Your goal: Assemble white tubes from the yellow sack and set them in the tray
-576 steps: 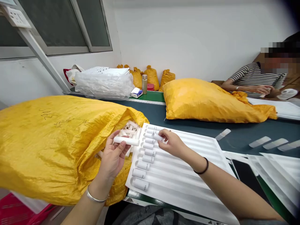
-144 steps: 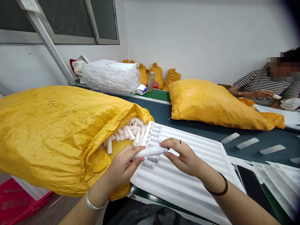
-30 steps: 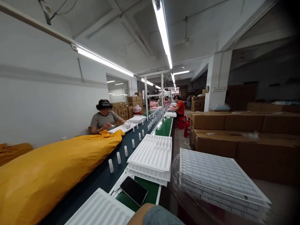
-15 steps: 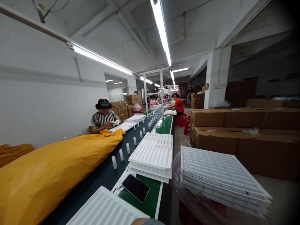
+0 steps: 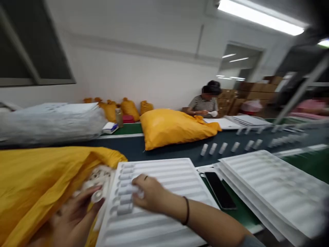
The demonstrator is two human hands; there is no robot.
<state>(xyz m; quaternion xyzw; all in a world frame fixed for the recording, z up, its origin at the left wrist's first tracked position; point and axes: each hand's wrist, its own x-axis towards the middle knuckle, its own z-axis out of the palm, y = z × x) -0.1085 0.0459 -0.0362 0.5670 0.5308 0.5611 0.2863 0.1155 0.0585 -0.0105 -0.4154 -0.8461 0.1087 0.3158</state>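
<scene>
My left hand [image 5: 77, 214], blurred at the lower left, is closed on a small white plastic piece [image 5: 97, 196] with its round end towards me. To its right lies a white ribbed tray [image 5: 164, 171] with several white plastic tubes [image 5: 124, 208] in the grooves at its left end. Over that row my right hand [image 5: 150, 193] is closed round another white tube [image 5: 140, 192], mostly hidden by the fingers and blurred. Next to my left hand, an open yellow sack [image 5: 64, 171] shows a heap of small white parts [image 5: 100, 175].
A phone [image 5: 220, 190] and stacked white trays [image 5: 272, 185] lie to the right. Beyond runs a dark conveyor belt [image 5: 174, 151] carrying upright white tubes [image 5: 223, 148]. Across it are a full yellow sack [image 5: 174, 128] and a seated person [image 5: 203, 104]; a plastic-wrapped stack [image 5: 51, 123] stands left.
The view has swung left and down. Both hands now show, one on a white piece and one at the tray; earlier only a bit of an arm showed at the bottom edge.
</scene>
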